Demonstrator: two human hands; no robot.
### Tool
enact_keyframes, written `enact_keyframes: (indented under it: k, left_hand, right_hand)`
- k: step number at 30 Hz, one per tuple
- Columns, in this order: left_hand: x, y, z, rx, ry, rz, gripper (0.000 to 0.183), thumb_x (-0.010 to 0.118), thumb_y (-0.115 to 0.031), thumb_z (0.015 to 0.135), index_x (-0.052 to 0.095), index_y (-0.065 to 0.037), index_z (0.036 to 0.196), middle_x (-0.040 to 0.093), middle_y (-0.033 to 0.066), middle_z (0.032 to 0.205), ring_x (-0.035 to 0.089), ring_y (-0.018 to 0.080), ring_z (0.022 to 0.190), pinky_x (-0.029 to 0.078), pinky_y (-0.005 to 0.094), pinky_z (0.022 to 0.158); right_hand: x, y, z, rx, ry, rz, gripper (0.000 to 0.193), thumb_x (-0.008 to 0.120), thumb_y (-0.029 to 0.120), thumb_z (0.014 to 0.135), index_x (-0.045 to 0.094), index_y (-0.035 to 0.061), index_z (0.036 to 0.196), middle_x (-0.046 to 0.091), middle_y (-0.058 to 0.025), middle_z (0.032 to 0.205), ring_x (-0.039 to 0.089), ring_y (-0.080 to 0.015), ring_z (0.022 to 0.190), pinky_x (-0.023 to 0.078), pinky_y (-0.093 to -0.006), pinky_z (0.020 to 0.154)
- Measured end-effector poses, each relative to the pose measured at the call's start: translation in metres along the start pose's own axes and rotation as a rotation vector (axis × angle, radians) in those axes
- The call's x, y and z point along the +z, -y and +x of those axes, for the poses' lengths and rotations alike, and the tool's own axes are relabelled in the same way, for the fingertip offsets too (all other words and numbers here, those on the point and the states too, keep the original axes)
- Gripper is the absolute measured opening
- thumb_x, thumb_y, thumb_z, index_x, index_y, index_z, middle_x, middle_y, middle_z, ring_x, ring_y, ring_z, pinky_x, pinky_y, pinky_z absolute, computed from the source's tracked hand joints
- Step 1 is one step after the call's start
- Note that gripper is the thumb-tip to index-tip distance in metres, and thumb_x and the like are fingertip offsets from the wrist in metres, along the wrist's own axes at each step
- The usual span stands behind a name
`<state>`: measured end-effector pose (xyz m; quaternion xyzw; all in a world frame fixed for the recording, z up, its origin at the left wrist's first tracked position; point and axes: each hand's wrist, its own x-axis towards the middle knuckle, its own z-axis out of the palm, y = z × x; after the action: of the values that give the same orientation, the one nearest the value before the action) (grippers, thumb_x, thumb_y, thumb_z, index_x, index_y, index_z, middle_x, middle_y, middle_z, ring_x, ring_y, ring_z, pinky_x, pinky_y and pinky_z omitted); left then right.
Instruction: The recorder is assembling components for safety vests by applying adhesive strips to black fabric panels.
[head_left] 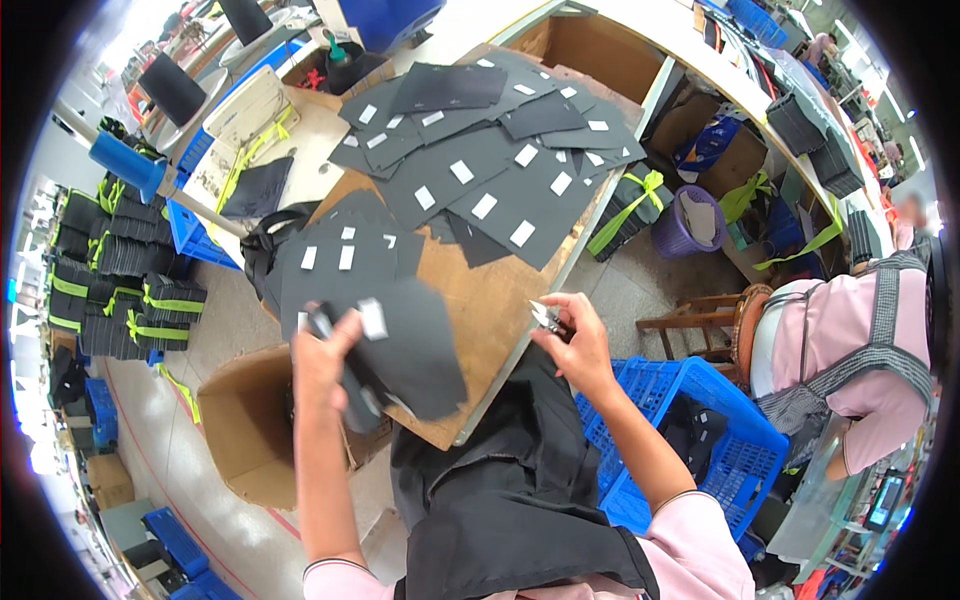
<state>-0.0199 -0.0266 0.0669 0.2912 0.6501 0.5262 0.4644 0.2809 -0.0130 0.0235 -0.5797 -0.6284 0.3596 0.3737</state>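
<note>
My left hand [325, 355] is closed on a dark grey fabric panel [415, 345] with a white label on it. The panel is smeared by motion and hangs over the near left part of the wooden board. In my right hand [585, 350] is a small pair of thread snips [547, 318], blades pointing up and left, held just beyond the board's right edge. Across the far part of the wooden board [480, 310] lie several overlapping dark panels [480, 180], most bearing white labels. More labelled panels [345, 245] lie beside my left hand.
An open cardboard box [245, 440] stands below the board's left side. At my right is a blue plastic basket [740, 430] with dark pieces inside. A sewing machine [245, 130] sits at the far left. A person in pink [840, 340] sits at the right. Tied bundles [165, 300] are stacked left.
</note>
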Motion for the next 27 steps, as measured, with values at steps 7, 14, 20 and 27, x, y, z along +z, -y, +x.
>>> enact_keyframes:
  k: [7,14,20,27]
  left_hand:
    - [-0.015,0.015,0.046,0.630,-0.551,1.087,0.091,0.074,-0.011,0.068,0.020,-0.013,0.142,0.017,0.0172,0.148,0.018,0.0371,0.135,0.021,0.0514,0.106]
    - [-0.009,0.066,0.047,0.538,-0.105,1.279,0.061,0.065,-0.019,0.078,0.039,-0.014,0.134,0.021,0.0165,0.146,0.022,0.0327,0.134,0.017,0.0532,0.106]
    - [0.026,0.053,0.004,0.190,0.140,0.152,0.051,0.054,-0.042,0.088,0.051,-0.005,0.122,0.050,0.0146,0.125,0.048,0.0306,0.114,0.039,0.0427,0.096]
    - [0.045,0.078,-0.010,-0.593,0.581,-0.934,0.086,0.035,-0.072,0.082,0.049,0.003,0.122,0.056,0.0135,0.120,0.053,0.0271,0.112,0.041,0.0384,0.096]
  right_hand:
    - [0.012,-0.018,0.074,-0.243,-0.088,-0.461,0.042,0.072,0.011,0.069,0.053,0.0065,0.106,0.053,-0.0092,0.094,0.061,-0.0295,0.072,0.051,-0.0391,0.061]
    - [0.016,-0.058,0.101,-0.576,0.009,-0.744,0.016,0.057,0.008,0.076,0.052,0.0072,0.091,0.050,-0.0067,0.088,0.061,-0.0251,0.059,0.051,-0.0348,0.050]
    - [0.000,0.003,0.043,-0.709,-0.264,-0.404,0.031,0.063,-0.004,0.061,0.060,0.0078,0.090,0.058,-0.0060,0.083,0.060,-0.0237,0.059,0.048,-0.0320,0.050]
    - [-0.013,0.012,-0.068,-0.816,0.041,-0.196,0.030,0.069,0.006,0.057,0.066,0.0114,0.086,0.064,-0.0026,0.093,0.061,-0.0163,0.059,0.049,-0.0271,0.050]
